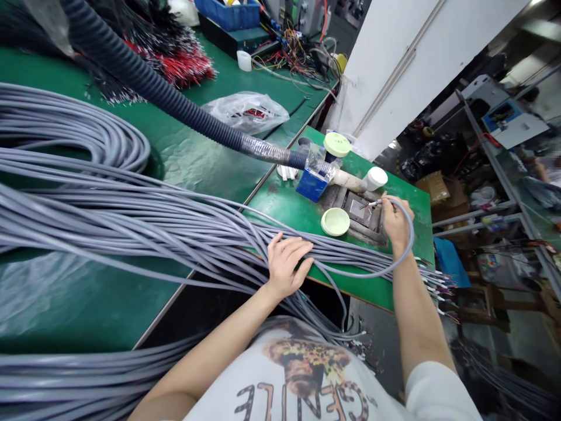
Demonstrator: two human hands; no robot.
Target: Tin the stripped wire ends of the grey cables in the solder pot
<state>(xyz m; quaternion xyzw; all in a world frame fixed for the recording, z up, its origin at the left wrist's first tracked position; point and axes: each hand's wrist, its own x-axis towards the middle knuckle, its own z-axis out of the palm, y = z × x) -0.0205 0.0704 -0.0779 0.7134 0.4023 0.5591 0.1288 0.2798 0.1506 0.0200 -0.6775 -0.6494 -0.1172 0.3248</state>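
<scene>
Right hand (395, 221): pinching one slim, round grey cable (411, 234)
Cable end: at the silvery rectangular plate (358, 213), contact unclear
Left hand (287, 264): fingers extended, resting on the long grey cable bundle (210, 217)

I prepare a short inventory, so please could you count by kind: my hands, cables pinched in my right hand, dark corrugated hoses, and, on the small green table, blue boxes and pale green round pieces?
Hands: 2 (left hand, right hand)
Pinched grey cable: 1
Corrugated hose: 1
Blue box: 1
Pale green round pieces: 2 (open bowl, lid-like top)
Total: 7
</scene>
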